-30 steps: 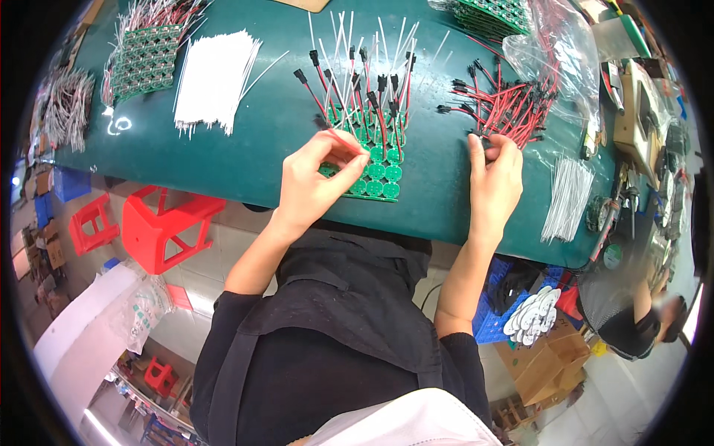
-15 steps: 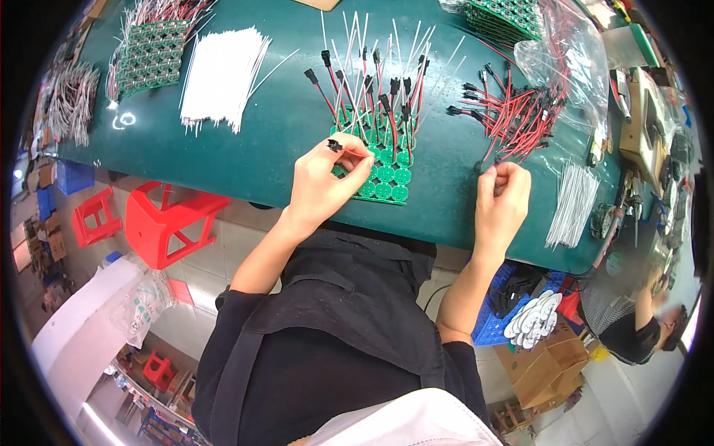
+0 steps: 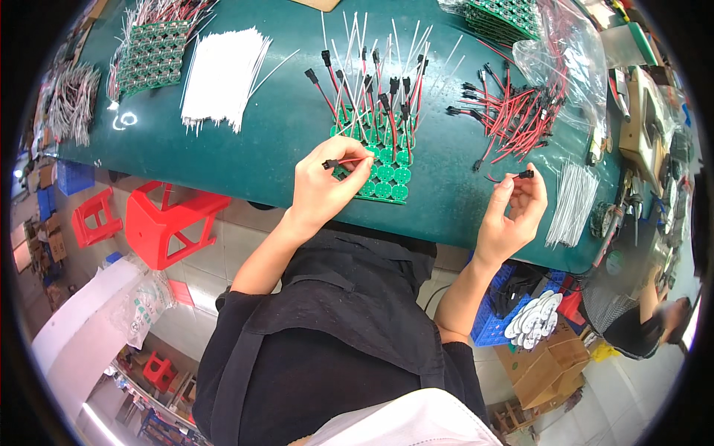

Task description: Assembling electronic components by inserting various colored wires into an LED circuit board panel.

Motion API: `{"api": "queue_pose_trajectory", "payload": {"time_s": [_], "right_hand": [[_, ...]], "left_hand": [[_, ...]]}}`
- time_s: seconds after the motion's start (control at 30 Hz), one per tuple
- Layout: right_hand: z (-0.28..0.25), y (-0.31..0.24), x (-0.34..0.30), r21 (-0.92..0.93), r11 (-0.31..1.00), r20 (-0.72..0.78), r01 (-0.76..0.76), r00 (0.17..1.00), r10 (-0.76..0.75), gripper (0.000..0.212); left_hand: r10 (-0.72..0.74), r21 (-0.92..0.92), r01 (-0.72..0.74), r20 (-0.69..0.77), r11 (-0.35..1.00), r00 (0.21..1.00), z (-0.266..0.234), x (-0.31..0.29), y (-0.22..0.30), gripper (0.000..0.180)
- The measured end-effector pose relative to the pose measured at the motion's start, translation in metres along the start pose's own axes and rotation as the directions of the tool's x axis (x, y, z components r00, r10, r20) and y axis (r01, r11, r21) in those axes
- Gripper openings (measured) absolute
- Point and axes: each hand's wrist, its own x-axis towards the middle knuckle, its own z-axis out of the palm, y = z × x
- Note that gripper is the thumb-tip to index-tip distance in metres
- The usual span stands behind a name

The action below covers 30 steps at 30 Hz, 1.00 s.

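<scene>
Over the near left edge of a green circuit board panel [image 3: 387,175], my left hand [image 3: 327,178] pinches a red-and-black wire lead [image 3: 347,161], its black plug pointing left. White wires [image 3: 398,56] and several leads with black plugs [image 3: 384,100] stand up from the panel's far part. My right hand [image 3: 513,212], fingers curled, holds another short lead with a black plug [image 3: 526,175] at its fingertips. That hand is just on the near side of a loose pile of red-and-black leads [image 3: 520,115].
A bundle of grey-white wires [image 3: 573,204] lies right of my right hand. Farther left are a stack of white wires [image 3: 227,78] and more circuit boards [image 3: 152,56]. A clear plastic bag [image 3: 569,56] sits behind the pile. Another person [image 3: 632,320] is at the right.
My right hand has drawn back from the pile toward the lower right, lifting a lead away. In my left hand, the plug has tipped lower and to the left.
</scene>
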Motion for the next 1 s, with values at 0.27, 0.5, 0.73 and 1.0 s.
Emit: {"api": "queue_pose_trajectory", "payload": {"time_s": [0.27, 0.5, 0.73, 1.0], "right_hand": [[-0.002, 0.002, -0.003, 0.081, 0.997, 0.004, -0.017, 1.0, 0.017, 0.029], [-0.005, -0.002, -0.009, 0.181, 0.982, 0.01, -0.061, 0.998, 0.06, 0.021], [-0.005, -0.005, -0.011, 0.239, 0.97, 0.014, -0.05, 0.999, 0.048, 0.022], [-0.004, -0.029, -0.01, 0.538, 0.794, 0.161, -0.283, 0.959, 0.233, 0.027]], "left_hand": [[0.079, 0.111, -0.077, -0.012, 0.991, 0.997, 0.003, -0.002, -0.002, 0.011], [0.142, 0.227, -0.132, -0.028, 0.965, 0.989, 0.006, -0.002, 0.001, 0.012], [0.239, 0.284, -0.211, -0.067, 0.935, 0.969, 0.011, 0.001, 0.001, 0.017], [0.11, 0.178, -0.105, -0.02, 0.978, 0.994, 0.007, 0.008, 0.007, 0.021]]}}
